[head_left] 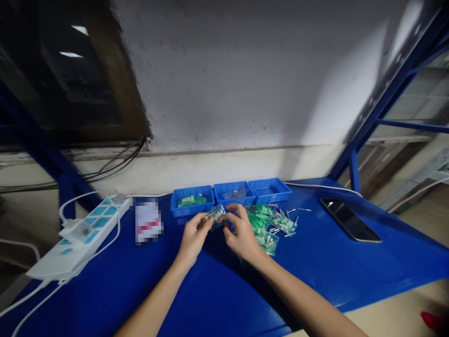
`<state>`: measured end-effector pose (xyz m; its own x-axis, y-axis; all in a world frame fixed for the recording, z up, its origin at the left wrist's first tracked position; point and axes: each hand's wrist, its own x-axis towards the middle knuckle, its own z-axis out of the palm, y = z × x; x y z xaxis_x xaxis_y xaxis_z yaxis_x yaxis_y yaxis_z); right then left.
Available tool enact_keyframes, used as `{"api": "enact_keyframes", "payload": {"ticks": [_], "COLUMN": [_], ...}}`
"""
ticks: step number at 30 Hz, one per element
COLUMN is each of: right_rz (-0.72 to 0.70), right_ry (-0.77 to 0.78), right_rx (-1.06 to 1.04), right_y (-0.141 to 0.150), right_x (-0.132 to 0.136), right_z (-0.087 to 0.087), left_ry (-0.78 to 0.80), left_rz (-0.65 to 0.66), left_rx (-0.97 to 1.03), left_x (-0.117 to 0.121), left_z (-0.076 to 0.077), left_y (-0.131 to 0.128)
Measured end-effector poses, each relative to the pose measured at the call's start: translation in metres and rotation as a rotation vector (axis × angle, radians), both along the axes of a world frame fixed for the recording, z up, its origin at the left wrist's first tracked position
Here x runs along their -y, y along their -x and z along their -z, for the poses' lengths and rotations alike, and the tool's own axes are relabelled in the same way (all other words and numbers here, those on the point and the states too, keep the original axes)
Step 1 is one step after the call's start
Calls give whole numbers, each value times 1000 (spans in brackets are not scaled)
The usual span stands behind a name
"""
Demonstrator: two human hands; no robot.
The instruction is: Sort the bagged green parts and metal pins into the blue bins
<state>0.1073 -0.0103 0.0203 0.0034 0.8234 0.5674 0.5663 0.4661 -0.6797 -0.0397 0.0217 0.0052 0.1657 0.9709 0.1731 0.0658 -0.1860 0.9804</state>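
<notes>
Blue tabletop (210,295) bears phone (349,221), bins (193,210); left fingers (207,224) pinch packet (216,213), right fingers' (233,218) grip unclear.

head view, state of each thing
clear packet: pinched by left hand, right hand at its edge
green packets: piled
loose pins: scattered
left blue bin: holding bagged parts
middle blue bin: holding clear plastic
right blue bin: open
phone: screen dark
power strip: adapter plugged in

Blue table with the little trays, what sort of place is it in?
Probably a workshop: the blue table holds three small blue trays, clear plastic packets and a heap of loose thin parts.
</notes>
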Motion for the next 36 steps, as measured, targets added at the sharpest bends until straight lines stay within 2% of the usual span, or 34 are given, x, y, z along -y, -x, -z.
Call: {"api": "enact_keyframes", "payload": {"ticks": [3, 7, 10, 12, 14, 18, 19, 21, 23, 26, 29, 31, 33, 36], "right_rz": [29, -68, -86, -56, -59, -105, -101, -83, -74, -54, -44, -93, -156, -187], "right_ry": [159, 396, 395, 309, 198, -4, -39, -88, -97, -23, 165, 325, 419, 384], "right_rx": [-96, -291, -280, -185, -80, 55, 82, 124, 125, 58, -45, -163, -283, -360], "right_y": [-3, -8, -8, -7, -7, -8, -8, -9, -10, -11, -13, -14, -14, -13], "right_x": [-3, -7, -9, -9, -9, -7, -7, -7, -7, -6, -5, -6, -7, -8], "right_z": [-5, -11, -7, -4, -1, 1, 1, 2, 2, -3, -13, -19, -20, -17], "left_ry": [-178, -455, -484, -427, -280, 193, 272, 317, 246, 61, -194, -388, -537, -568], "left_rz": [-68, -81, -36, -14, -4, -29, -30, -11, 5, -47, -120, -114, -75, -17], "left_rx": [-136, -356, -405, -367, -251, 218, 313, 397, 361, 179, -54, -203, -312, -340], "left_x": [2, 8, 14, 15, 14, 6, 5, 4, 4, 4, 6, 10, 15, 22], "left_z": [0, 0, -2, -3, -4, -7, -7, -8, -8, -6, -5, -6, -8, -12], "left_y": [-1, -3, -7, -8, -9, -8, -8, -8, -8, -6, -3, -3, -5, -10]}}
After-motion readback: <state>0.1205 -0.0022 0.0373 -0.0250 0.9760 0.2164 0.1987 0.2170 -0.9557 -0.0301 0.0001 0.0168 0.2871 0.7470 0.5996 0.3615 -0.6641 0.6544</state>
